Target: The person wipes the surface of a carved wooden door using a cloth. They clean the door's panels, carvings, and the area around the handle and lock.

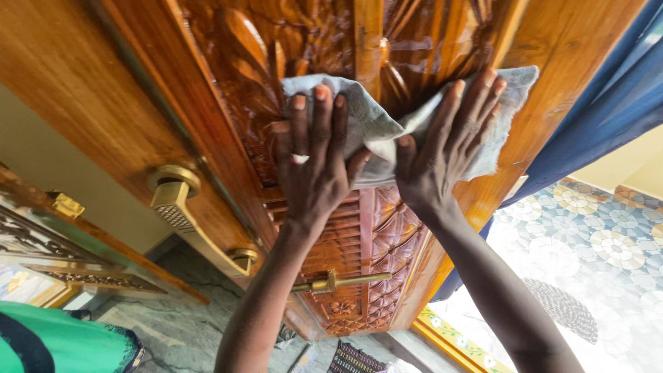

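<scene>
Both my hands flat, fingers spread, nothing clamped: left hand (314, 162) and right hand (449, 141) pressing one grey cloth (376, 128) against carved wooden door (359, 235). One brass handle (190, 217), one brass bolt (338, 281) below.

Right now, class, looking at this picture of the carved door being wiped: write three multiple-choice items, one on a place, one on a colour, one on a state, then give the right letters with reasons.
1. Where does the grey cloth lie?
A. on the floor
B. flat against the carved wooden door
C. over the brass handle

2. What colour is the curtain at the door's edge?
A. blue
B. red
C. white

3. How do the hands stand?
A. both clenched in fists
B. both hanging free of the door
C. both open, fingers spread on the cloth

Answers: 1 B, the cloth is pressed to the carving. 2 A, the fabric beside the door is plainly blue. 3 C, the left hand and right hand lie flat on the cloth.
</scene>
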